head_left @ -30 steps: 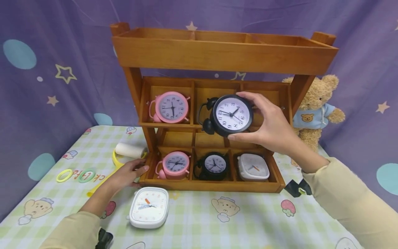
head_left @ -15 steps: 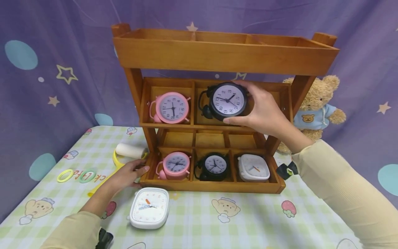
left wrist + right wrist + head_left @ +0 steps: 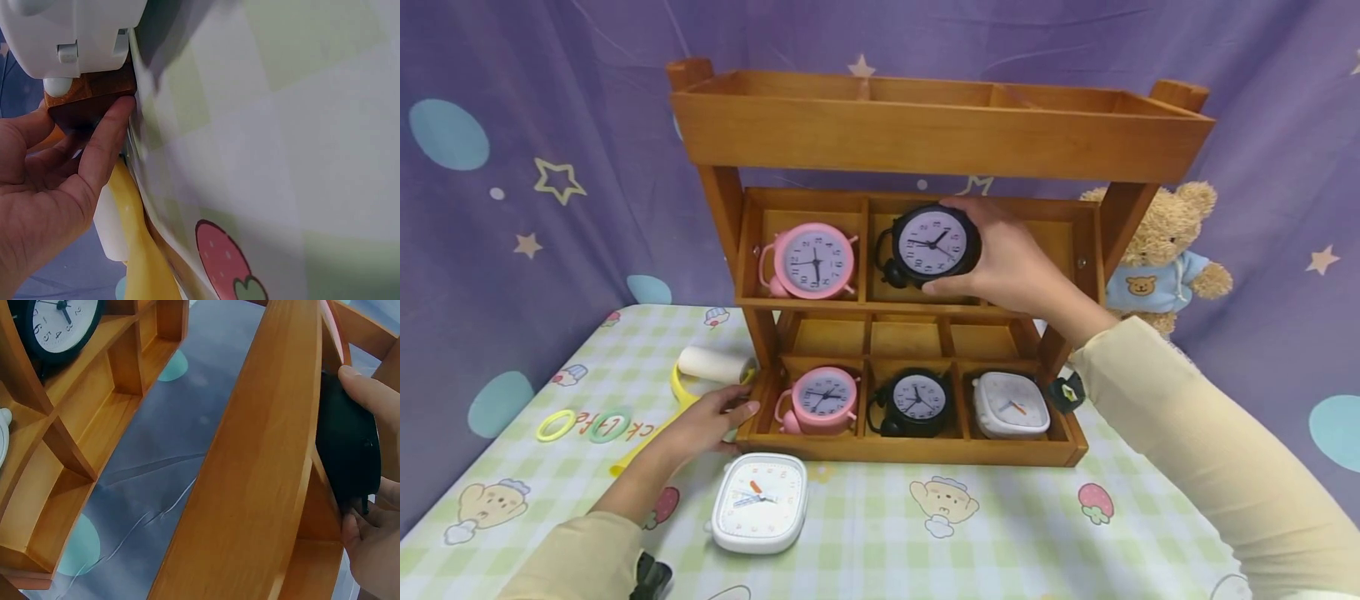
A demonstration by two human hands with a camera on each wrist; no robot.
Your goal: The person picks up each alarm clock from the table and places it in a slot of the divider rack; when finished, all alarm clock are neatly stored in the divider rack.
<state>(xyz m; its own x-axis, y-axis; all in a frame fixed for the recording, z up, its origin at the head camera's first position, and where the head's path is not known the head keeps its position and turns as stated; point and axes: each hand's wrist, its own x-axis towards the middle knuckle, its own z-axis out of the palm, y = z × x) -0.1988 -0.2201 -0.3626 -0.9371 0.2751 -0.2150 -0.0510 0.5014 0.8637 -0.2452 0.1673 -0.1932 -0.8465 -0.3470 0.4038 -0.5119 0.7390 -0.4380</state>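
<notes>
My right hand [image 3: 1003,262] holds a round black alarm clock [image 3: 931,242] by its rim in the middle compartment of the shelf's middle tier. Its dial faces out, and its bells point left. In the right wrist view the clock's dark side [image 3: 347,437] shows between thumb and fingers, partly inside the tray. My left hand [image 3: 711,421] grips the lower left corner of the wooden shelf [image 3: 910,450]; the left wrist view shows thumb and fingers on either side of that corner [image 3: 94,94]. A white square alarm clock [image 3: 760,502] lies on the table near the left hand.
A pink clock [image 3: 815,261] sits left on the middle tier. Below are another pink clock [image 3: 824,398], a black clock [image 3: 917,402] and a white clock [image 3: 1011,404]. Left lie a white roller [image 3: 713,364] and rings [image 3: 556,425]. Behind right stands a teddy bear [image 3: 1157,267].
My right hand has carried the black clock up, back and slightly left, from in front of the shelf into the middle compartment. The left hand has stayed at the shelf corner.
</notes>
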